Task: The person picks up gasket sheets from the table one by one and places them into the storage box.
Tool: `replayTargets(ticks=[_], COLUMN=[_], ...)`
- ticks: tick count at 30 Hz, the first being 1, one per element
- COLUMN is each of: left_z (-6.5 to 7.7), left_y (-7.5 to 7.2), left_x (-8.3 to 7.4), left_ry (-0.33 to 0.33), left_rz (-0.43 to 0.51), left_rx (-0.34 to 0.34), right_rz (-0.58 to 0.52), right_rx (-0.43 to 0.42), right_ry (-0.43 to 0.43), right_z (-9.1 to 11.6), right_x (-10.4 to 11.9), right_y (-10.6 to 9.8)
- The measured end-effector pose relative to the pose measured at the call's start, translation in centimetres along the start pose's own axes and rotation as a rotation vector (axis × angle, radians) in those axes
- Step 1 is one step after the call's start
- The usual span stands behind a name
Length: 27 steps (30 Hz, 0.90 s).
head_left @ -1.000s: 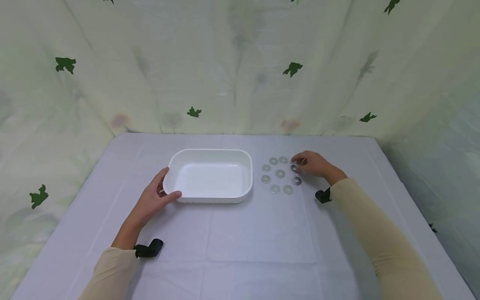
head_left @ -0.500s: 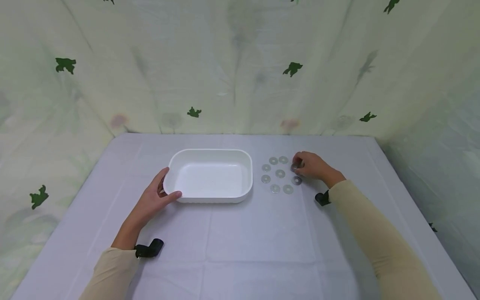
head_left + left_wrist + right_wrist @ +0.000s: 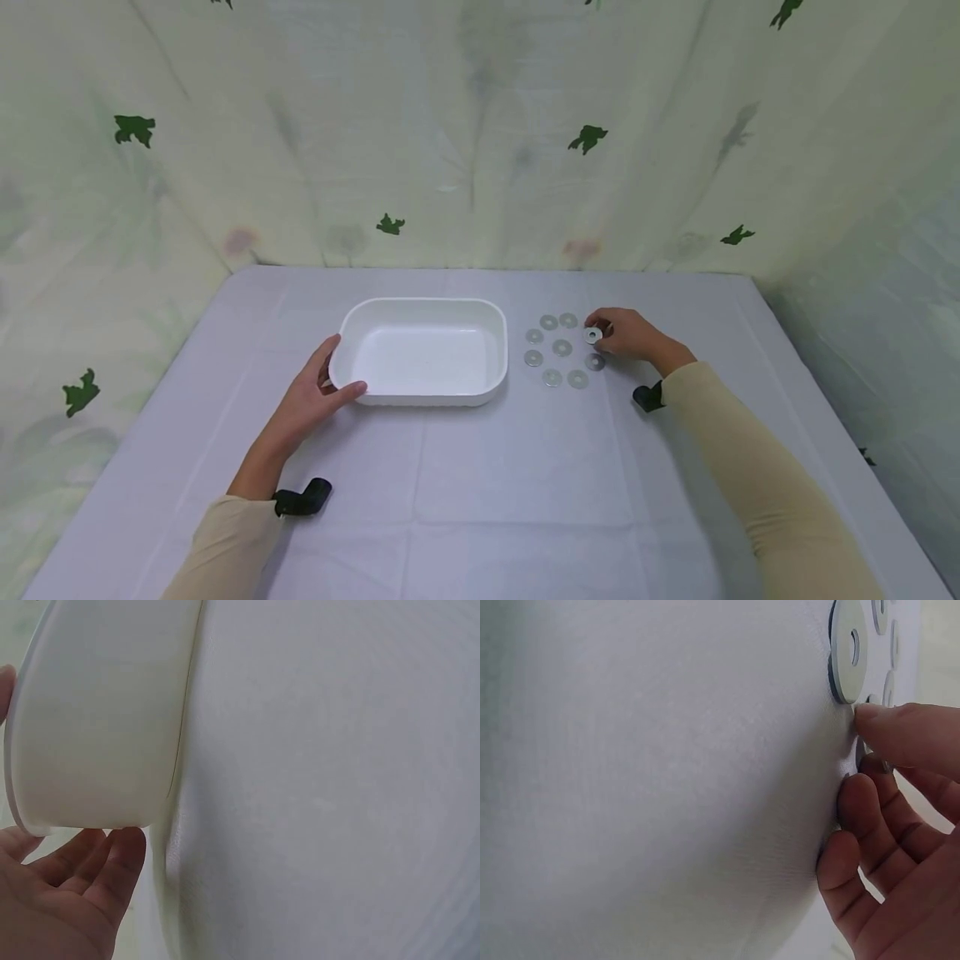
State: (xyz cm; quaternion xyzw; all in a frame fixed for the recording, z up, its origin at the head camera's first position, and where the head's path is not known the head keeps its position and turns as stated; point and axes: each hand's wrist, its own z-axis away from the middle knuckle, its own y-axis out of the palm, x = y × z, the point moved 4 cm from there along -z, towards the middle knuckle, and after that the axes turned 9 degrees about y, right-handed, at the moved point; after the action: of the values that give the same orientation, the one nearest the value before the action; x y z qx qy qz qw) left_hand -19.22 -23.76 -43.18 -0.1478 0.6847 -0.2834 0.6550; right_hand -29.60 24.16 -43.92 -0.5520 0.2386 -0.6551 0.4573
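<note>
A white rectangular plastic tray with rounded corners sits left of centre on the table. My left hand grips its left end, with the thumb at the near corner and the fingers against the outer wall; the left wrist view shows those fingers bent under the rim. To the tray's right, my right hand pinches a metal washer between thumb and fingers. Its flat face looks bright and tilted towards the head camera. In the right wrist view, the thumb and fingertips are down at the cloth, largely hiding that washer.
Several more flat washers lie spread between the tray and my right hand. One washer lies just below the right fingers. A white cloth covers the table, and a pale curtain with green leaf shapes hangs behind.
My right thumb and fingers have closed on the washer at the right side of the group and tipped it up. The left hand and tray keep their place.
</note>
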Motion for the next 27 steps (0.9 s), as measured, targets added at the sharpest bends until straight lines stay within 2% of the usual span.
replayTargets(ticks=[17,27], left_z=[-0.1,0.1], left_y=[0.2,0.1], left_x=[0.0,0.0], left_ry=[-0.002,-0.014], left_rz=[0.042,0.049], left_rx=[-0.008,0.003], right_rz=[-0.024,-0.020], right_rx=[-0.017,-0.027], right_ry=[0.025,0.051], right_z=[-0.1,0.1], right_x=[-0.5,-0.1], right_y=[0.2,-0.9])
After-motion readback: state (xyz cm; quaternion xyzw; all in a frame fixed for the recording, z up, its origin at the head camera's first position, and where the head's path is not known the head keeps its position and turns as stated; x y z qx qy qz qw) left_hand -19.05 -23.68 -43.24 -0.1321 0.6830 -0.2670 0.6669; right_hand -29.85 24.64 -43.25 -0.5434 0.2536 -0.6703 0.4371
